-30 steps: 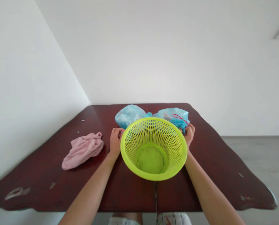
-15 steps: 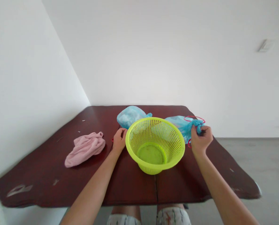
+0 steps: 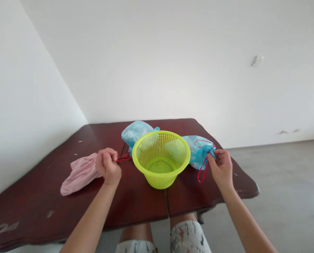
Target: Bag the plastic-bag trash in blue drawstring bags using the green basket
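Note:
My right hand [image 3: 222, 167] pinches the gathered neck of a light blue plastic bag [image 3: 195, 144] at the table's right. A red drawstring [image 3: 203, 172] hangs in a loop beside those fingers. My left hand [image 3: 108, 167] is curled into a fist in front of the pink cloth [image 3: 79, 174]; the inside of the fist is hidden. Close to its knuckles runs a red string [image 3: 124, 158], and I cannot tell whether the hand grips it. This string leads toward a second blue bag [image 3: 138, 131]. Between my hands stands a yellow-green plastic basket [image 3: 159, 182] with nothing inside.
The dark red wooden table [image 3: 141, 203] has a seam down its middle and wavy edges. White walls rise behind it and on the left. A wall switch [image 3: 257, 61] is at the upper right. My knees are under the front edge.
My left hand has moved left, away from the basket, uncovering more red string. My right hand keeps hold of the bag's neck, lower now, with the drawstring hanging down. The view has turned right.

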Tool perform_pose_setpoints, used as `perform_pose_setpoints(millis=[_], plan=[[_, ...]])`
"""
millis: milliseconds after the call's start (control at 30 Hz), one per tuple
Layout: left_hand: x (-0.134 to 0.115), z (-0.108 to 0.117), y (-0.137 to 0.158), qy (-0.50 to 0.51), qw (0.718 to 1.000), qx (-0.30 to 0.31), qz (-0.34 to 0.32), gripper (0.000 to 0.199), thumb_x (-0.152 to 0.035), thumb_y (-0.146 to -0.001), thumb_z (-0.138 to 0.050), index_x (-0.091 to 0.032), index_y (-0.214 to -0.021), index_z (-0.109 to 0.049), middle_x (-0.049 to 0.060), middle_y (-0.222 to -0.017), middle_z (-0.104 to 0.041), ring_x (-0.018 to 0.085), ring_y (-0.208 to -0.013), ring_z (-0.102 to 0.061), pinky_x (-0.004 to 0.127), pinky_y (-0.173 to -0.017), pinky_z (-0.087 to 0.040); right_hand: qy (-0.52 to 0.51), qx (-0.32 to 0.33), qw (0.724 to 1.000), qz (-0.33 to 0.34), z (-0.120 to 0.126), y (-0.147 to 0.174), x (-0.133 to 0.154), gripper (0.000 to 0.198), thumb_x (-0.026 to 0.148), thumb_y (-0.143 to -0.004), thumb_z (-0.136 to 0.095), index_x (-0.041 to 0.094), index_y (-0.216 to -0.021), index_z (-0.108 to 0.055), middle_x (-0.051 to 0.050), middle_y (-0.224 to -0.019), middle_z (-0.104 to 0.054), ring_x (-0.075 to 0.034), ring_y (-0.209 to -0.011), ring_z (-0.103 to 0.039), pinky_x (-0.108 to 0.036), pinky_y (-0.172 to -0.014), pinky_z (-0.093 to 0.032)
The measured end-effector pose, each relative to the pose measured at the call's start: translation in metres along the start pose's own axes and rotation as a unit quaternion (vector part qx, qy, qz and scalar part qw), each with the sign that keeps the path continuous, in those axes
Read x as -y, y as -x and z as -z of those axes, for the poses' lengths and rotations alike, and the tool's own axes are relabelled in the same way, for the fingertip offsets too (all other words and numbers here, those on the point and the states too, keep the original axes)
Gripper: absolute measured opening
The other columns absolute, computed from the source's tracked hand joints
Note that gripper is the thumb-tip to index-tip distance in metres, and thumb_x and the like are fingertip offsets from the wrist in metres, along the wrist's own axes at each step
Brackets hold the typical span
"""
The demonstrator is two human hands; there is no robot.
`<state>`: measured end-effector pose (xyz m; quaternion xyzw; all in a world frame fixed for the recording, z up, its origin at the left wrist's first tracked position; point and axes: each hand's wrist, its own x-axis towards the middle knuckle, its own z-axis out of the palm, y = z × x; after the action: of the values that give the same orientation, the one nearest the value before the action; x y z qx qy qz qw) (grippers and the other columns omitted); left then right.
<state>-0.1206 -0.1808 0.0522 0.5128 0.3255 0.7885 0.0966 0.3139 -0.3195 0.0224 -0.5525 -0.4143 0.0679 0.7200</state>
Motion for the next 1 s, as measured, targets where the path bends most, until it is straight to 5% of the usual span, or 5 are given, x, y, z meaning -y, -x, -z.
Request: perform_pose_setpoints(millis=[133,300,367,600,1000], plan=[[-0.087,0.029,0.058,0.102,0.993,0.052,-0.004,0.051,-0.063,-0.116,-0.063,-0.029,-0.078,-0.067,0.000,-0.059,-0.046,0.021,-0.053,-0.044,0.037,-0.054,-0.040,-0.003,-0.004,1.000,-0.022,0.029,0.034,0.027,0.045,0.054,-0.097,-0.094,0.027,-0.125,-0.072,-0.006,-0.102,-0.082,-0.025,-0.088,-0.079,-0.036,-0.074,-0.064],[-0.152,0.036,0.152,0.123,0.881,0.428,0.161,0.018,-0.051,-0.113,-0.078,-0.042,-0.125,-0.087,0.006,-0.081,-0.078,0.026,-0.063,-0.070,0.042,-0.058,-0.055,0.070,0.075,0.995,0.004,0.047,0.092,0.082,0.026,0.046,-0.111,-0.082,0.030,-0.132,-0.081,-0.006,-0.102,-0.084,-0.026,-0.087,-0.079,-0.038,-0.077,-0.065],[-0.161,0.020,0.171,0.107,0.850,0.477,0.197,0.044,-0.039,-0.105,-0.090,-0.046,-0.147,-0.081,0.008,-0.103,-0.086,0.028,-0.078,-0.080,0.042,-0.068,-0.063,0.106,0.126,0.986,0.037,0.046,0.110,0.102,0.016,0.040,-0.113,-0.080,0.031,-0.124,-0.084,-0.005,-0.103,-0.085,-0.026,-0.089,-0.079,-0.038,-0.081,-0.065],[-0.162,-0.025,0.190,0.114,0.840,0.423,0.319,0.030,-0.051,-0.098,-0.100,-0.038,-0.122,-0.087,0.006,-0.096,-0.083,0.025,-0.075,-0.075,0.036,-0.064,-0.058,0.045,0.226,0.972,0.042,0.032,0.144,0.122,0.013,0.032,-0.117,-0.072,0.030,-0.109,-0.083,-0.003,-0.097,-0.083,-0.022,-0.085,-0.079,-0.032,-0.076,-0.064],[-0.152,0.007,0.178,0.153,0.875,0.272,0.370,0.057,-0.069,-0.099,-0.096,-0.025,-0.081,-0.066,0.001,-0.083,-0.061,0.020,-0.078,-0.059,0.033,-0.074,-0.054,-0.031,0.124,0.990,-0.052,0.020,0.146,0.115,0.024,0.050,-0.114,-0.079,0.030,-0.100,-0.080,-0.003,-0.092,-0.073,-0.025,-0.083,-0.064,-0.034,-0.071,-0.053]])
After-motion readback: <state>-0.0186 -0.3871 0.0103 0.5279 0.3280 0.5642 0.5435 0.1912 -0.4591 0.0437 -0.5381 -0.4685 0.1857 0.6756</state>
